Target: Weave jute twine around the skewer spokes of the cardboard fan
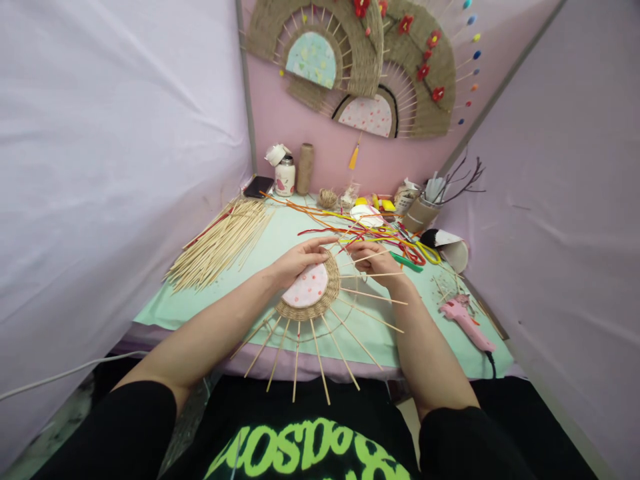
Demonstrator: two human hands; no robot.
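Observation:
A half-woven fan (pixel 334 287) with a pink-dotted white centre and a braided twine rim lies tilted in front of me. Thin bamboo sticks (pixel 313 343) spread out from its rim. My left hand (pixel 304 259) is closed on the upper left edge of the fan, thumb on the rim and index finger reaching across the top. Among the upper right sticks, my right hand (pixel 373 261) has its fingers pinched together. A loose strand of twine (pixel 357 300) loops around the sticks and runs up to that hand; the exact pinch point is partly hidden.
A pile of bamboo sticks (pixel 220 243) lies at left. Coloured pipe cleaners (pixel 320 215), yellow-handled scissors (pixel 427 253) and a green tool (pixel 407 263) lie behind my hands. A pink glue gun (pixel 467 323) rests at right. A twine spool (pixel 305 170) and jar (pixel 285 179) stand behind.

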